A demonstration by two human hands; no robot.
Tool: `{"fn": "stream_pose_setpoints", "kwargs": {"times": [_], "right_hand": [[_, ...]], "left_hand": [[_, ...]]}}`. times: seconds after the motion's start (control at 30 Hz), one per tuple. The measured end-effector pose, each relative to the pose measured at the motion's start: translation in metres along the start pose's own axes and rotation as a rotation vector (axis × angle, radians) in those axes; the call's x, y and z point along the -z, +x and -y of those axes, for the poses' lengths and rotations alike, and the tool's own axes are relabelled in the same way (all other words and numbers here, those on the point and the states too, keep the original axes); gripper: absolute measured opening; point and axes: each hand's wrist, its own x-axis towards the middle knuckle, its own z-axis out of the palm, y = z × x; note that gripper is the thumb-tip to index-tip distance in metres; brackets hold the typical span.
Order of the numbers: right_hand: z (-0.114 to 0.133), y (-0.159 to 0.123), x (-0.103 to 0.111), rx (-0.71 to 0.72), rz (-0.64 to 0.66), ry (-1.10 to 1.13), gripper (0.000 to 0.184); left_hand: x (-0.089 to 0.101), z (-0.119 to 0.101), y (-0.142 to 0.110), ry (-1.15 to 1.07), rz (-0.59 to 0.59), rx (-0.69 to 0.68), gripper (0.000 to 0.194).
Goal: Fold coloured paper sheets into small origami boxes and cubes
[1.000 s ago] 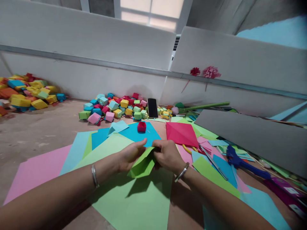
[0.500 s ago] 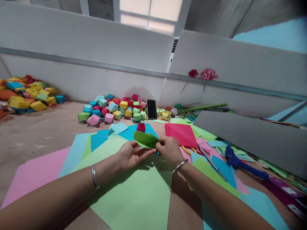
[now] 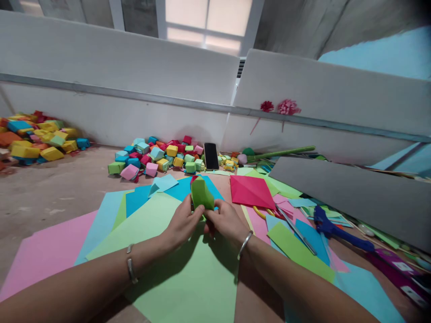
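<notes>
A folded green paper piece (image 3: 201, 193) stands upright between both my hands, pinched at its lower end. My left hand (image 3: 183, 222) grips it from the left with thumb and fingers closed. From the right, my right hand (image 3: 226, 220) holds the same piece with closed fingers. Both hands hover over a large light-green sheet (image 3: 188, 278) lying on the floor. Behind the green piece a small red folded shape is mostly hidden. Each wrist carries a metal bangle.
Pink (image 3: 47, 246), blue (image 3: 182, 188) and red (image 3: 251, 190) sheets lie spread about. A pile of small paper cubes (image 3: 158, 154) and a black phone (image 3: 211, 155) sit by the wall; a second cube pile (image 3: 37, 137) lies far left. Scissors (image 3: 289, 222) and a blue glue gun (image 3: 336, 231) lie right.
The green paper went from hanging low between my hands, to lying flat and raised, to standing upright and more tightly folded. Both hands moved closer together.
</notes>
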Motion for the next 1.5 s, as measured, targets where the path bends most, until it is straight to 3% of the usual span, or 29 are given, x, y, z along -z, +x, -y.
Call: {"fn": "stream_pose_setpoints", "kwargs": {"times": [0.17, 0.33, 0.43, 0.57, 0.77, 1.03, 1.13, 1.27, 1.5], "right_hand": [[-0.001, -0.002, 0.006, 0.200, -0.164, -0.205, 0.022], [-0.005, -0.001, 0.003, 0.412, -0.253, -0.236, 0.011], [-0.006, -0.002, -0.001, 0.403, -0.260, -0.192, 0.009], [-0.006, -0.004, -0.002, 0.413, -0.230, -0.155, 0.013], [-0.004, -0.005, -0.003, 0.399, -0.224, -0.072, 0.012], [-0.013, -0.003, -0.003, 0.346, -0.253, 0.019, 0.012], [-0.014, -0.004, -0.002, 0.328, -0.274, -0.010, 0.019], [-0.008, -0.006, -0.001, 0.354, -0.262, -0.049, 0.012], [-0.003, -0.010, -0.006, 0.360, -0.253, -0.095, 0.009]], "left_hand": [[0.002, 0.007, 0.004, 0.144, -0.065, -0.030, 0.028], [0.004, 0.007, 0.004, 0.240, -0.096, -0.082, 0.032], [0.004, 0.006, 0.004, 0.289, -0.110, -0.123, 0.033], [0.005, 0.002, 0.003, 0.346, -0.105, -0.180, 0.020], [0.007, 0.000, 0.000, 0.409, -0.098, -0.291, 0.025], [0.008, 0.004, -0.004, 0.528, 0.002, -0.593, 0.040], [0.008, 0.002, -0.006, 0.580, 0.019, -0.708, 0.035], [0.008, -0.001, -0.006, 0.579, -0.051, -0.693, 0.018], [0.010, 0.002, -0.003, 0.554, -0.056, -0.547, 0.022]]}}
